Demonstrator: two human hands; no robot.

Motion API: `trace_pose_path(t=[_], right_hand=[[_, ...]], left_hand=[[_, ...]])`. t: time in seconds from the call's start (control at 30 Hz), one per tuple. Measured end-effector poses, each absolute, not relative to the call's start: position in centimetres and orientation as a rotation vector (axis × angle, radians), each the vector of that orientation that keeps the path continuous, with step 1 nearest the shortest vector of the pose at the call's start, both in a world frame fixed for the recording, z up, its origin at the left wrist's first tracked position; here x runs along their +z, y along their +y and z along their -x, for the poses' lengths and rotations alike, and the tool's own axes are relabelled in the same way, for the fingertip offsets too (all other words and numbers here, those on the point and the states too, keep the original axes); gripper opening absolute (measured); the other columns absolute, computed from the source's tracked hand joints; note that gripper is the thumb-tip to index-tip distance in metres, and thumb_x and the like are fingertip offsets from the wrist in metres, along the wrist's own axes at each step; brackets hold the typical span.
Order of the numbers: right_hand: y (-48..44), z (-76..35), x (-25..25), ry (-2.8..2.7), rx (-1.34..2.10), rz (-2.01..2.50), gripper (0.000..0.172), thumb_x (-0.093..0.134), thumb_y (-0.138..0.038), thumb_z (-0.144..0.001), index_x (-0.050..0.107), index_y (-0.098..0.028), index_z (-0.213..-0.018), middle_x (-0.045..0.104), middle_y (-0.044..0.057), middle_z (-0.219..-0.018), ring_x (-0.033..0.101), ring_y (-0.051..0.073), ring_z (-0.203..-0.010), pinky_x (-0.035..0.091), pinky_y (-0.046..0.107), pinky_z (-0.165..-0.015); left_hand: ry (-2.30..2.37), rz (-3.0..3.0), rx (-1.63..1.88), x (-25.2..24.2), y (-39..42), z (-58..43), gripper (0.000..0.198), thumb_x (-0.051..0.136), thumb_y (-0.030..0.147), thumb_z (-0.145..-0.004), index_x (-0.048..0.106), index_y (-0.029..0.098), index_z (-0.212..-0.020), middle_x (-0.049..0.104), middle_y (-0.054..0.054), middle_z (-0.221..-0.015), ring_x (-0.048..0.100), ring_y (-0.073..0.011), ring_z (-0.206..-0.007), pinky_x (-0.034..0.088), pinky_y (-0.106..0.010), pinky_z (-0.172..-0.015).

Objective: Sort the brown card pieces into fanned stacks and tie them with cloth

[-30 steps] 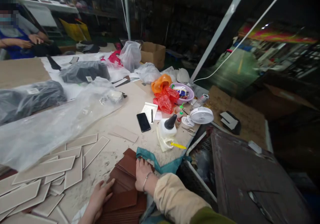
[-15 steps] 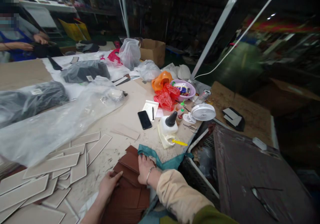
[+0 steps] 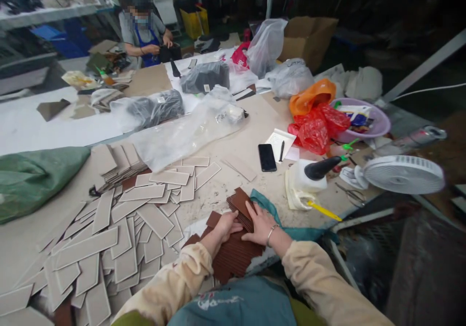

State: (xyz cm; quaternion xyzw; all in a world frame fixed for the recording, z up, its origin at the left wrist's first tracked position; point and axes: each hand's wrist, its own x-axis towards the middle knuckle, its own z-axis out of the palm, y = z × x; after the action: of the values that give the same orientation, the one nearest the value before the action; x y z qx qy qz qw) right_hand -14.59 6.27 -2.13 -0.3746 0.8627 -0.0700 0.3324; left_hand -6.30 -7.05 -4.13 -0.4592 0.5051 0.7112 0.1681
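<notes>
Between my hands a small stack of brown flat pieces (image 3: 241,204), leather-like, stands tilted with its layered edges showing. My right hand (image 3: 262,224), a bracelet at its wrist, grips the stack from the right, with fingers along its side and the thumb lower down. From the left, my left hand (image 3: 226,226) closes its fingers on the lower edge of the same stack. More brown pieces (image 3: 236,255) lie overlapped in rows below my hands, close to my body. A teal cloth (image 3: 267,204) is bunched just behind my right hand.
Many pale beige rectangular pieces (image 3: 145,219) are strewn to the left. A phone (image 3: 267,157), a notepad (image 3: 287,139), a white bottle with a black cone top (image 3: 307,178), a yellow-handled brush (image 3: 324,210) and a white fan (image 3: 404,174) lie ahead and right. A co-worker (image 3: 145,34) sits at the far left.
My view has swung left, so more beige pieces and the co-worker show. My hands have come closer together, and the brown stack is now raised and tilted between them.
</notes>
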Motion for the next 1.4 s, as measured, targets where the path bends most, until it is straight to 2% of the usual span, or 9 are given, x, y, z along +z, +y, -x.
trace_pose_path(t=[0.1, 0.2, 0.37, 0.47, 0.63, 0.9, 1.1, 1.27, 1.4], right_hand=[[5.9, 13.0, -2.6, 2.411, -0.066, 0.902, 0.112, 0.074, -0.031, -0.061, 0.007, -0.020, -0.150, 0.018, 0.018, -0.153, 0.028, 0.039, -0.134, 0.026, 0.047, -0.106], [5.4, 12.8, -2.8, 2.478, -0.038, 0.842, 0.098, 0.067, -0.023, -0.065, 0.016, -0.010, -0.148, 0.031, 0.021, -0.146, 0.037, 0.035, -0.128, 0.031, 0.042, -0.103], [5.5, 15.2, -2.9, 2.417, -0.050, 0.850, 0.092, 0.065, -0.027, -0.067, 0.021, -0.010, -0.146, 0.052, 0.021, -0.122, 0.054, 0.032, -0.107, 0.041, 0.040, -0.089], [6.0, 17.3, -3.1, 2.402, -0.153, 0.796, 0.092, 0.066, -0.029, -0.065, 0.025, -0.012, -0.145, 0.057, 0.021, -0.115, 0.059, 0.033, -0.101, 0.043, 0.041, -0.084], [6.7, 20.5, -3.1, 2.354, -0.296, 0.755, 0.084, 0.068, -0.031, -0.062, 0.036, -0.017, -0.138, 0.065, 0.012, -0.107, 0.063, 0.027, -0.094, 0.046, 0.034, -0.081], [7.9, 20.9, -1.3, 2.232, -0.487, 0.699, 0.077, 0.065, -0.026, -0.062, 0.041, -0.016, -0.134, 0.067, 0.006, -0.106, 0.064, 0.020, -0.090, 0.049, 0.028, -0.079], [7.1, 13.3, 1.1, 2.324, -0.450, 1.011, 0.090, 0.063, -0.025, -0.062, 0.028, -0.016, -0.144, 0.058, 0.012, -0.116, 0.056, 0.027, -0.103, 0.043, 0.036, -0.089], [6.7, 8.3, -0.7, 2.396, -0.045, 1.019, 0.089, 0.061, -0.024, -0.065, 0.026, -0.018, -0.147, 0.056, 0.014, -0.108, 0.053, 0.031, -0.095, 0.041, 0.041, -0.081], [7.7, 8.0, -1.7, 2.372, -0.002, 1.089, 0.084, 0.059, -0.036, -0.075, 0.022, -0.017, -0.148, 0.056, 0.015, -0.106, 0.053, 0.032, -0.093, 0.040, 0.041, -0.081]], left_hand=[[1.599, 1.187, 1.956, -3.8, -7.3, 5.4, 0.029, 0.048, 0.041, -0.088, 0.059, 0.014, -0.092, 0.067, -0.010, -0.088, 0.066, -0.0197, -0.082, 0.053, -0.038, -0.083], [1.831, 1.049, 1.878, -3.1, -8.0, 3.7, 0.027, 0.064, 0.040, -0.076, 0.066, 0.016, -0.089, 0.067, -0.011, -0.108, 0.054, -0.0277, -0.116, 0.034, -0.042, -0.108], [2.526, 0.401, 1.213, -2.6, -8.3, 0.5, 0.063, 0.069, 0.050, -0.069, 0.057, 0.021, -0.124, 0.051, -0.013, -0.135, 0.029, -0.0376, -0.135, 0.003, -0.058, -0.114], [2.660, 0.243, 1.010, -2.9, -8.2, 0.2, 0.064, 0.067, 0.053, -0.071, 0.057, 0.021, -0.126, 0.056, -0.016, -0.124, 0.040, -0.0396, -0.125, 0.008, -0.061, -0.111], [2.655, 0.091, 0.840, -2.7, -8.1, 1.5, 0.039, 0.065, 0.052, -0.074, 0.071, 0.019, -0.093, 0.058, -0.014, -0.102, 0.048, -0.0341, -0.106, 0.022, -0.056, -0.105], [2.595, 0.087, 1.140, -3.3, -6.7, -0.7, 0.015, 0.058, 0.029, -0.081, 0.067, 0.020, -0.074, 0.062, -0.010, -0.079, 0.055, -0.0277, -0.092, 0.027, -0.049, -0.105], [2.569, 0.072, 1.242, -3.3, -6.3, -1.9, 0.022, 0.050, 0.031, -0.087, 0.067, 0.020, -0.079, 0.067, -0.013, -0.086, 0.060, -0.0264, -0.091, 0.042, -0.039, -0.093], [2.494, 0.100, 1.534, -0.7, -7.4, -4.2, 0.021, 0.052, 0.032, -0.087, 0.070, 0.023, -0.091, 0.068, -0.012, -0.097, 0.059, -0.0255, -0.102, 0.039, -0.038, -0.101], [2.524, 0.997, 1.690, 0.6, -9.9, -9.5, 0.021, 0.057, 0.034, -0.083, 0.070, 0.024, -0.097, 0.064, -0.011, -0.104, 0.055, -0.0255, -0.106, 0.039, -0.038, -0.102]])
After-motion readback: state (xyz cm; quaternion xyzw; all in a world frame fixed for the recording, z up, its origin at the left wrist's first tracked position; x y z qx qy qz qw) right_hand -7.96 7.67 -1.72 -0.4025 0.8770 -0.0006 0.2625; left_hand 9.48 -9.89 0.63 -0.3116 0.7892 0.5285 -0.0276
